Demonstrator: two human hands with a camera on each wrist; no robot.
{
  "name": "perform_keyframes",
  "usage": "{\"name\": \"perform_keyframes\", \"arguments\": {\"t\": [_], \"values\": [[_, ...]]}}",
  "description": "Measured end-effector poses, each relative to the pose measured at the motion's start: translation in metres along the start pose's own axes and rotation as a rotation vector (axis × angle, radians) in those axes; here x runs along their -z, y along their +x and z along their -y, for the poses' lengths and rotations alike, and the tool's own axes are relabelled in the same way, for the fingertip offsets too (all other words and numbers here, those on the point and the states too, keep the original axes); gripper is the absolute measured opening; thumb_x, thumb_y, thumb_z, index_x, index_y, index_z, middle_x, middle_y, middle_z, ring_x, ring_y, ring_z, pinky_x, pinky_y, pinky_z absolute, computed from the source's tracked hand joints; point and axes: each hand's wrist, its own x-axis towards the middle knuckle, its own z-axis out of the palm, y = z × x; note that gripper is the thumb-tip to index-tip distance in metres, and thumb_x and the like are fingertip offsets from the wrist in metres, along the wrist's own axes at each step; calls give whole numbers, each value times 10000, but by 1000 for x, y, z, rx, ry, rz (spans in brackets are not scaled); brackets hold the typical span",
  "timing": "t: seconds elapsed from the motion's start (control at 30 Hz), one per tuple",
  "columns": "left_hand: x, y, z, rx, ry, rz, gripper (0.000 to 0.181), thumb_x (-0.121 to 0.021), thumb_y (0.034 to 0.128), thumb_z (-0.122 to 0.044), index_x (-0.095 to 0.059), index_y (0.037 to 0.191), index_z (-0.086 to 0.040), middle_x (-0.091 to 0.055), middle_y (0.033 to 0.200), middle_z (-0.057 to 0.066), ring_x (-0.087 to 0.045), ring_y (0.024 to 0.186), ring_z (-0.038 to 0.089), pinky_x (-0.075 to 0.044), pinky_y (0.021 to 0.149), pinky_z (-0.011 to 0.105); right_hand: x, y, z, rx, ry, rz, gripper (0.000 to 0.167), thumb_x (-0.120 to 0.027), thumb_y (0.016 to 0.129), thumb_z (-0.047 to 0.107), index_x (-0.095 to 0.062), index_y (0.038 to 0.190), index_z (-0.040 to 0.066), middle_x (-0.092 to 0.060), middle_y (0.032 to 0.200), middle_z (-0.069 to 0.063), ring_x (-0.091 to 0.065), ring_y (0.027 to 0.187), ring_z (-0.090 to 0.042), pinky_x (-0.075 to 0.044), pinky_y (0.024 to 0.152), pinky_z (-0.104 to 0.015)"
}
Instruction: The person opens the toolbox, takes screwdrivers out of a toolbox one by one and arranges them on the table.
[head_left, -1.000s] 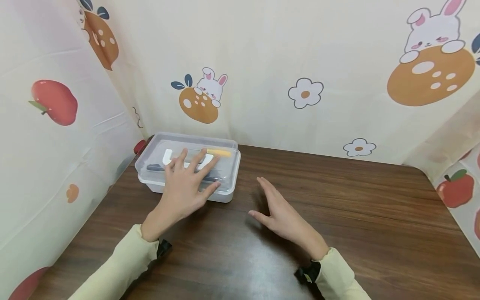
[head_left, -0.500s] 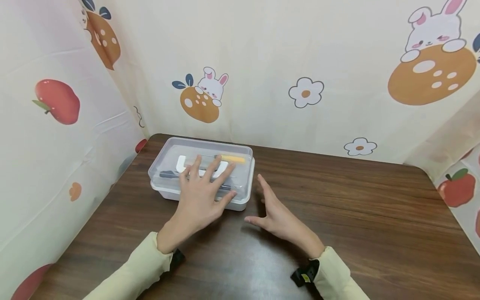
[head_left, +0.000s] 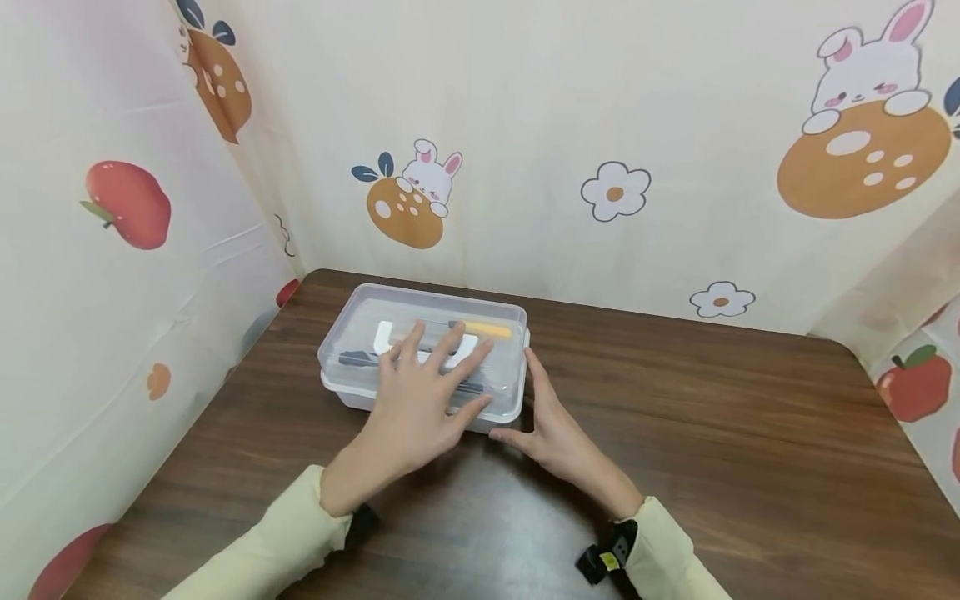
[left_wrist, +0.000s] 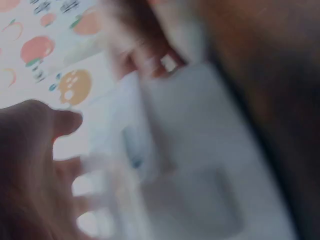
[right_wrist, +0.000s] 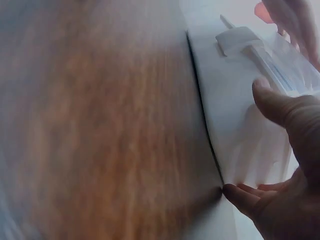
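Observation:
A lidded plastic storage box (head_left: 442, 302) with a clear lid stands on the table in the head view. Through the lid show a white U-shaped piece (head_left: 382, 336), a yellow-handled tool (head_left: 489, 330) and a dark tool (head_left: 356, 358). My left hand (head_left: 414, 408) rests on the lid with spread fingers, hiding part of the contents. At the box's right end is my right hand (head_left: 558, 432), its fingertips against the side and its thumb by the near corner. In the right wrist view, those fingertips (right_wrist: 235, 194) meet the box's end, with the thumb apart. The left wrist view is blurred.
The dark wood table (head_left: 720, 433) extends to the right and in front of the box. A patterned curtain (head_left: 525, 192) closes off the back and left sides. A small camera (head_left: 600, 562) is strapped to the right wrist.
The box has slid right and toward me, with my left hand staying on its lid. My right hand, earlier apart from it, now touches its right end.

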Motion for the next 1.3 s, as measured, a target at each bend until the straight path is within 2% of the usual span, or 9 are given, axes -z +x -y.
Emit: {"name": "perform_keyframes", "arguments": {"t": [0.17, 0.33, 0.47, 0.6, 0.73, 0.83, 0.93, 1.03, 1.3], "values": [[27, 9, 36, -77, -181, 70, 562, -548, 1033, -560, -454, 1567, -413, -410, 1677, -20, -326, 1534, 435, -313, 1120, 741, -3, 0, -5, 25, 54, -44, 1201, -851, 848, 39, 9, 1671, 192, -304, 1686, -169, -444, 1494, -363, -421, 1182, -514], [43, 23, 94, -144, -240, 25, 565, -587, 1035, -447, -456, 1576, -353, -384, 1688, 27, -298, 1529, 444, -271, 1103, 781, -4, 1, -7, 55, 76, -62, 1193, -856, 831, 7, -30, 1669, 201, -388, 1635, -172, -462, 1480, -362, -420, 1181, -525], [51, 36, 139, -109, -346, 19, 577, -612, 1036, -341, -452, 1588, -288, -360, 1697, 80, -286, 1529, 446, -233, 1137, 760, -4, 2, -8, 55, 69, -67, 1184, -852, 839, 15, -29, 1669, 197, -385, 1640, -176, -472, 1469, -376, -419, 1179, -535], [49, 47, 170, -26, -556, 115, 584, -566, 1068, -279, -388, 1624, -260, -304, 1719, 84, -228, 1589, 371, -172, 1231, 707, -4, 1, -8, 37, 64, -67, 1192, -850, 840, 12, -18, 1670, 210, -378, 1650, -176, -469, 1473, -372, -415, 1184, -522], [32, 52, 183, 87, -777, 221, 587, -499, 1103, -287, -298, 1653, -319, -239, 1744, -9, -153, 1630, 273, -141, 1263, 691, -4, -1, -7, 32, 74, -65, 1196, -852, 833, 0, -22, 1670, 207, -405, 1631, -184, -468, 1473, -365, -415, 1181, -525], [15, 53, 185, 145, -875, 252, 559, -451, 1114, -342, -292, 1650, -355, -228, 1747, -43, -131, 1637, 249, -100, 1267, 697, -4, -2, -6, 32, 76, -64, 1186, -851, 838, 5, -29, 1670, 200, -419, 1621, -188, -482, 1462, -364, -420, 1173, -530], [2, 56, 186, 153, -950, 247, 538, -415, 1115, -392, -332, 1641, -323, -277, 1734, -14, -160, 1627, 260, -81, 1262, 706, -5, -1, -6, 29, 76, -61, 1178, -848, 844, 13, -28, 1671, 193, -404, 1633, -189, -468, 1474, -363, -412, 1181, -533], [-5, 56, 186, 162, -1037, 234, 536, -409, 1106, -416, -386, 1619, -265, -340, 1698, 26, -259, 1563, 255, -153, 1245, 671, -5, -1, -6, 25, 78, -63, 1176, -845, 848, 15, -23, 1672, 187, -377, 1652, -186, -440, 1496, -366, -399, 1193, -539], [-14, 52, 183, 184, -1200, 179, 456, -389, 1119, -329, -481, 1527, -147, -460, 1536, -4, -442, 1345, 157, -340, 1110, 424, -5, -2, -6, 21, 36, -49, 1160, -790, 888, -19, 33, 1681, 182, -248, 1715, -171, -396, 1525, -352, -375, 1204, -529]]}}
